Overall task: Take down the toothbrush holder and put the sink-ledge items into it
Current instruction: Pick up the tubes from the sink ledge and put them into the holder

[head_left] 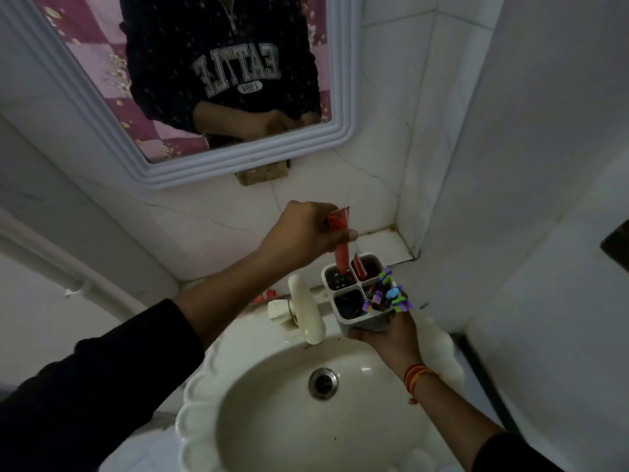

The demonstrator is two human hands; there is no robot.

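My right hand (pixel 391 335) grips the base of a white toothbrush holder (pixel 360 321) with four compartments, held over the back right of the sink. My left hand (pixel 306 233) is closed on a red toothpaste tube (pixel 340 247), whose lower end dips into the far-left compartment. A second red tube (pixel 359 267) stands in the far-right compartment. Purple and green toothbrushes (pixel 388 294) stick out of the near-right compartment. A small red item (pixel 267 295) lies on the ledge behind the tap.
A cream tap (pixel 304 308) rises just left of the holder. The white scalloped sink (pixel 272 403) with a metal drain (pixel 323 383) lies below. A white-framed mirror (pixel 238 158) hangs above, and tiled walls close in on the right.
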